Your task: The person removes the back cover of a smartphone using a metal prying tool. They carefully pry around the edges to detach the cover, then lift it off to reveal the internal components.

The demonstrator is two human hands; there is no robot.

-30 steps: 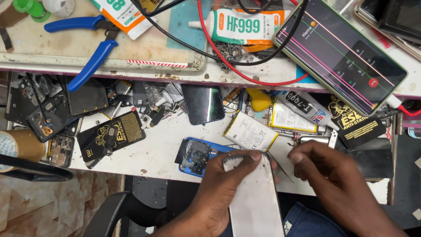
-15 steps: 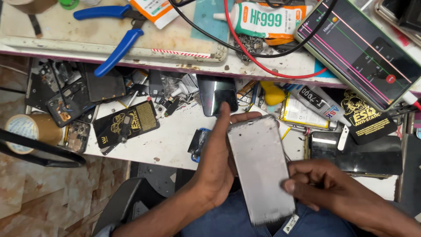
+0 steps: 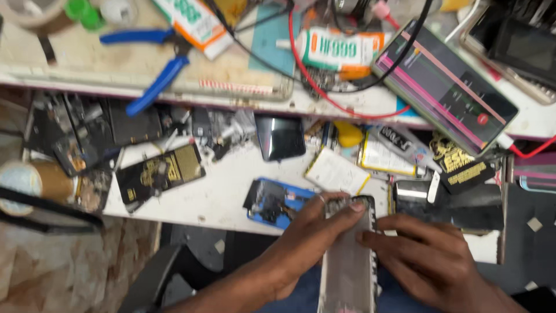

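My left hand (image 3: 301,243) grips a grey, opened phone body (image 3: 347,266) from its left side, thumb across the top edge. My right hand (image 3: 423,255) touches the phone's right edge with its fingertips. The phone sits upright in front of the lower tray's front edge, above my lap. A blue phone frame (image 3: 272,202) lies on the tray just left of my left hand. A white phone battery (image 3: 336,172) rests just behind the held phone.
The white tray (image 3: 220,185) holds several phone parts, a black-and-gold packet (image 3: 159,172) and a dark screen (image 3: 281,137). On the upper bench (image 3: 116,69) lie blue-handled pliers (image 3: 153,69), a glue tube (image 3: 341,49), red and black wires and a lit phone (image 3: 446,87). A tape roll (image 3: 32,182) is at left.
The phone body dropped from the raised position back down to the tray's front edge. My right hand moved up onto its right side. The view shifted slightly.
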